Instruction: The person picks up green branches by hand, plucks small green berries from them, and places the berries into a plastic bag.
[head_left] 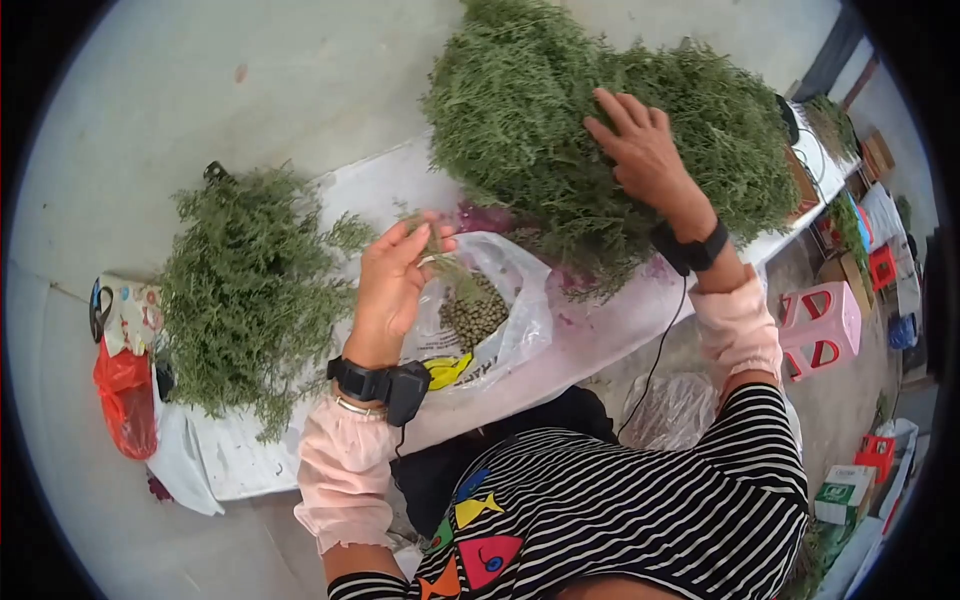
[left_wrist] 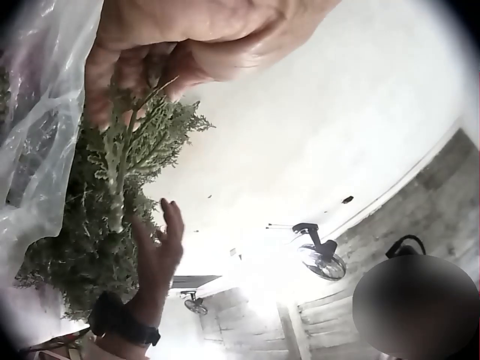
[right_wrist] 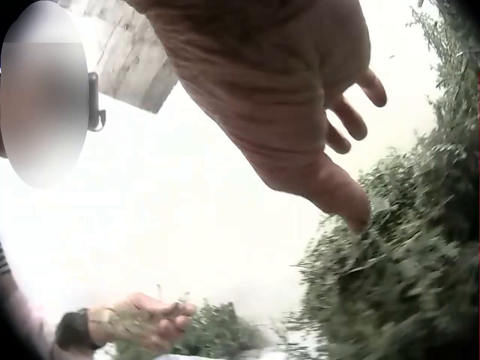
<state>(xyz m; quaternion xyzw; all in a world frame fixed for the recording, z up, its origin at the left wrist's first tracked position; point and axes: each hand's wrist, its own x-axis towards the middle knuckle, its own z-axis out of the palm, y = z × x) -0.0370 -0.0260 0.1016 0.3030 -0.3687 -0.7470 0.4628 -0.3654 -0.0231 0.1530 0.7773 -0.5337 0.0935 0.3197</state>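
Note:
Thin green sprigs (head_left: 452, 272) are pinched in the left hand (head_left: 392, 280), above an open clear plastic bag (head_left: 525, 335) holding small round greenish items (head_left: 475, 315). In the left wrist view the left fingers curl round the sprig stems (left_wrist: 124, 161). The right hand (head_left: 648, 160) is over the large heap of feathery green plants (head_left: 530, 100), fingers spread and holding nothing; the right wrist view shows its thumb beside the foliage (right_wrist: 405, 247). Whether it touches the plants I cannot tell.
A second plant pile (head_left: 245, 290) lies on the table's left part. Red bag (head_left: 125, 400) hangs at the far left. Pink stool (head_left: 820, 325) stands on the floor at right, with boxes beyond. A cable (head_left: 655, 370) runs from the right wrist.

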